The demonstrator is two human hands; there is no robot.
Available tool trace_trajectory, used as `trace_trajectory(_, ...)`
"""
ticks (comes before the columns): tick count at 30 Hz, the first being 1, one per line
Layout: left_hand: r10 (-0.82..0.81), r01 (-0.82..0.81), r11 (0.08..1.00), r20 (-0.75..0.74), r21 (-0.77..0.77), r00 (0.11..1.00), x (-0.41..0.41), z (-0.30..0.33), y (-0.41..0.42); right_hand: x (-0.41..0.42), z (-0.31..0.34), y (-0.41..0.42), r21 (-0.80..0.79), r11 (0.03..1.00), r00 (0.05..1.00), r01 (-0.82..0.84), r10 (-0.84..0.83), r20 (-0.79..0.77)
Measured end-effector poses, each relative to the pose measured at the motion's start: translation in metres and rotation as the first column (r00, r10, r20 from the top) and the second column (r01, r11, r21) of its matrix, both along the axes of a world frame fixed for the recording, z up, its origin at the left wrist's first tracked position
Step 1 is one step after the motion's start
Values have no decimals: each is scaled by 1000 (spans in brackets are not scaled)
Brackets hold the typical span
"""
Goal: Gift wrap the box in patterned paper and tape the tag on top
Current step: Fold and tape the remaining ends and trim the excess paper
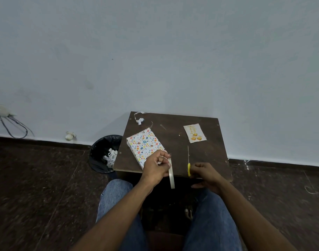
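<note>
The box [143, 146], wrapped in white paper with coloured egg and heart prints, lies flat on the left side of the small dark wooden table [205, 156]. The gift tag [194, 133], cream with gold lettering and yellow shapes, rests at the table's far right. My left hand [156, 164] pinches the top of a pale tape strip [171, 173] that hangs down past the table's front edge. My right hand [205, 173] grips the yellow handle of scissors [188, 165], whose thin blades point away toward the tag.
A curled paper scrap [139, 119] lies at the table's far left corner. A black bin [105, 153] with paper offcuts stands on the floor left of the table. My knees in blue jeans are under the front edge. A wall stands behind.
</note>
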State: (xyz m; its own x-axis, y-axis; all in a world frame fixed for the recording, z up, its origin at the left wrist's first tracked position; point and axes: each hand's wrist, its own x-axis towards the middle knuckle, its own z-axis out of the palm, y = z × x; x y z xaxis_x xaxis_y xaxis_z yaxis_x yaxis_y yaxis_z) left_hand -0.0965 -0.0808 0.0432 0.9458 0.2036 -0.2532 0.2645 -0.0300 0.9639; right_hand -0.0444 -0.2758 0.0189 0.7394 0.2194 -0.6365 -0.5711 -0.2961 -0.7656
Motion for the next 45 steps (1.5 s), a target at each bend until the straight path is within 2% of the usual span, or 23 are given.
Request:
trace_trajectory(4,-48,48,999,-8,10,999,1,-1,5,-1,10,-18,-4,981,973,-193,192,129)
trace_trajectory(9,-120,121,991,-16,51,993,3,-2,9,3,28,-35,-174,874,848,-454,484,217)
trace_trajectory(14,-169,170,984,-16,60,985,2,1,11,6,36,-39,-258,771,757,-582,630,176)
trace_trajectory(22,-232,232,970,-10,78,973,-1,3,11,8,39,-29,-308,717,675,-625,695,249)
trace_trajectory(33,-238,240,968,-32,73,971,-2,4,9,12,21,-25,-383,715,605,-585,699,382)
trace_trajectory(39,-222,224,972,-44,65,974,-2,2,8,11,18,-27,-311,726,629,-613,687,365)
trace_trajectory(43,-184,186,981,-49,61,982,-3,2,7,10,10,-35,-332,741,652,-583,671,353)
trace_trajectory(45,-167,169,984,-50,49,985,-2,3,8,13,3,-39,-414,753,668,-512,652,359)
